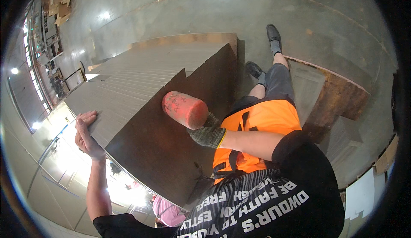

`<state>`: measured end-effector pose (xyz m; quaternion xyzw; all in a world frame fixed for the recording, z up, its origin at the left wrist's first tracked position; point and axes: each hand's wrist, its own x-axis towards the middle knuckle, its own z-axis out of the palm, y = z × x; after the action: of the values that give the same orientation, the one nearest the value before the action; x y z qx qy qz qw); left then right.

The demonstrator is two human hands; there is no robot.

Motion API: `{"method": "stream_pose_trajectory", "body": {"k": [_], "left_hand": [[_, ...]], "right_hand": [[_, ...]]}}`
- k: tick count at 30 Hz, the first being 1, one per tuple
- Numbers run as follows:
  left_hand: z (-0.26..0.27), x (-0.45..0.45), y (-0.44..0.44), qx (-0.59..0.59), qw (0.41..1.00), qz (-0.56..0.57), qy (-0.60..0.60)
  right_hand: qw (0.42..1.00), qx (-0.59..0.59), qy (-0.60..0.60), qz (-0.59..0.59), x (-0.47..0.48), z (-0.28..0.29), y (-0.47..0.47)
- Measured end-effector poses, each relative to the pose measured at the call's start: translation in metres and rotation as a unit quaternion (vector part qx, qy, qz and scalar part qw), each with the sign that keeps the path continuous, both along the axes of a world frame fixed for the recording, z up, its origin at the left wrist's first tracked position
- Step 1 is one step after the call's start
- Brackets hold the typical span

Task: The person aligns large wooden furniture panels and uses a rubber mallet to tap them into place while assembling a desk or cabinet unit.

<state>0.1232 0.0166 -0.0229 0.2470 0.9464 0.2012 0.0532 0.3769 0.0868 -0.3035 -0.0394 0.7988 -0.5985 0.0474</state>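
Note:
My left hand (86, 135), bare, rests with extended fingers against the outer corner of a large stack of thin sheets (135, 83). The stack has grey layered edges and a dark brown face. My right hand (207, 132), in a grey knitted glove with a yellow cuff, grips a red cylindrical object (184, 109) in front of that brown face. Handwriting marks the cylinder's side, and its rounded end faces up towards me. The glove closes at its near lower side; any handle is hidden.
A brown board with a grey panel (305, 80) lies right of my legs, beside a grey stack (345, 135). Cardboard pieces (62, 0) lie at the upper left. A person in pink (168, 210) is beyond the stack's lower edge.

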Motion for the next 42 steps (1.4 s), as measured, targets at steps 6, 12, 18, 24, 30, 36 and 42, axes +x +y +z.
{"method": "stream_pose_trajectory", "body": {"k": [6, 12, 18, 24, 30, 36, 42], "left_hand": [[-0.001, -0.003, -0.005, -0.003, 1.0, -0.012, 0.003], [-0.001, 0.001, -0.001, -0.01, 1.0, 0.001, 0.021], [-0.003, 0.002, 0.001, -0.008, 1.0, 0.014, 0.021], [-0.001, 0.004, 0.004, -0.01, 1.0, 0.017, 0.019], [0.0, 0.002, 0.003, -0.019, 1.0, 0.007, 0.024], [0.001, 0.002, 0.004, -0.022, 0.999, 0.007, 0.027], [-0.001, 0.001, 0.003, -0.034, 0.999, -0.001, 0.025]], "right_hand": [[0.993, -0.118, 0.022, 0.006, -0.022, 0.036, 0.031], [0.978, -0.208, 0.03, 0.018, -0.036, 0.065, 0.05], [0.965, -0.256, 0.021, 0.052, -0.029, 0.078, 0.054], [0.951, -0.301, 0.026, 0.073, -0.036, 0.094, 0.057], [0.937, -0.337, 0.023, 0.094, -0.039, 0.104, 0.062], [0.907, -0.405, -0.002, 0.114, -0.042, 0.112, 0.076], [0.943, -0.326, 0.015, 0.062, -0.033, 0.091, 0.056]]}}
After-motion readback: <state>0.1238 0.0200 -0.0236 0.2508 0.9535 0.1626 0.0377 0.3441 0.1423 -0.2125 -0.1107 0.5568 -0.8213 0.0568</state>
